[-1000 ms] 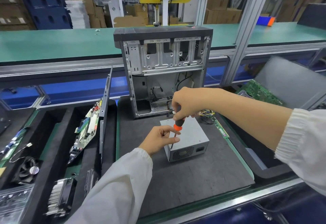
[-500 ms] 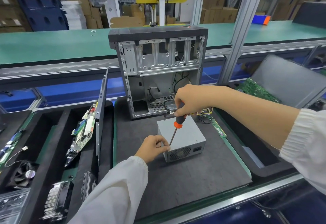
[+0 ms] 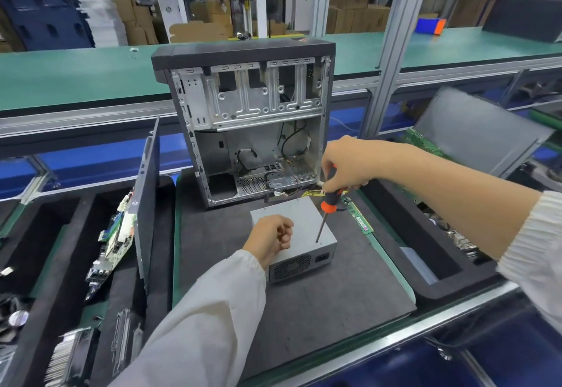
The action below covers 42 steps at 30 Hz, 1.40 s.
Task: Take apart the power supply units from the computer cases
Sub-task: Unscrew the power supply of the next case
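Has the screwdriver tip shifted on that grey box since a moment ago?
Yes. The screwdriver tip moved rightward across the power supply unit lid, toward its near right corner.

The screwdriver (image 3: 329, 201) is shifted from the near-left part of the power supply unit (image 3: 301, 228) top to its near-right corner by the right hand (image 3: 346, 164). The left hand (image 3: 270, 239) is curled into a fist, off the shaft.

A green circuit board (image 3: 117, 236) leans in a black tray (image 3: 45, 234) on the left. A thin green memory stick (image 3: 360, 217) lies on the grey mat (image 3: 319, 301). Brown boxes (image 3: 349, 6) are stacked far back.
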Motion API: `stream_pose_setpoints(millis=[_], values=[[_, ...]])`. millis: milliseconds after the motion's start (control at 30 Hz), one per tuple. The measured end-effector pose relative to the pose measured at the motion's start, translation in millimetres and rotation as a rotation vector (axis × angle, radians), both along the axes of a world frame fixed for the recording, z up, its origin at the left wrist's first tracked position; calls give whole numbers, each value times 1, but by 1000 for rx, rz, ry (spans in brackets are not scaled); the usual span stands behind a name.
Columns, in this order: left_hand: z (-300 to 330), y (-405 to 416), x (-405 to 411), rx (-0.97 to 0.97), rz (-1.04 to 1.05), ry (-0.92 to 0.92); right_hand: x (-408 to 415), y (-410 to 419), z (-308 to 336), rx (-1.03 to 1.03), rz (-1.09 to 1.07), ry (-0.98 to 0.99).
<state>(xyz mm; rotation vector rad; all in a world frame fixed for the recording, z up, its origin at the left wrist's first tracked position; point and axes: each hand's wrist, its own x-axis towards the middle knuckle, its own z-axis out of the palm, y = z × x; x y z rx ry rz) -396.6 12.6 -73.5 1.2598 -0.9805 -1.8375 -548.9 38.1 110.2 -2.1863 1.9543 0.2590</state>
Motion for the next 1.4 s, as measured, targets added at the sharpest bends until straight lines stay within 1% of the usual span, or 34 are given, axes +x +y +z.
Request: stream_pose_setpoints(millis=[67, 100, 133, 200, 233, 267, 300, 433, 567, 767, 1000, 1233, 1400], values=[[0, -2, -10, -59, -58, -88, -5, -1, 0, -3, -12, 4], [0, -4, -13, -120, -111, -152, -8, -1, -1, 1, -19, 0], [-2, -5, -15, -222, -177, -232, -10, -2, -1, 6, -24, -5], [-7, -4, -17, -528, -328, -422, -13, -1, -2, 21, -32, -10], [-9, -3, -18, -649, -395, -478, -14, -1, -3, 31, -33, -12], [-12, -2, -19, -711, -448, -495, -15, 0, -4, 40, -33, -17], [-15, -1, -19, -731, -477, -488, -16, 0, -5, 45, -33, -24], [-22, -4, -19, -724, -419, -408, -17, -1, -7, 37, -32, -45], [-24, -5, -17, -725, -443, -369, -18, -3, -6, 27, -22, -49], [-30, -5, -22, -720, -356, -379, -17, -5, -6, 26, -3, -26], [-33, -6, -24, -704, -363, -360, -15, -6, -5, 34, 20, -1], [-36, -7, -23, -700, -384, -379, -16, -7, -6, 42, 40, 36], [-38, -7, -25, -679, -394, -372, -16, -8, -9, 11, 55, 61]])
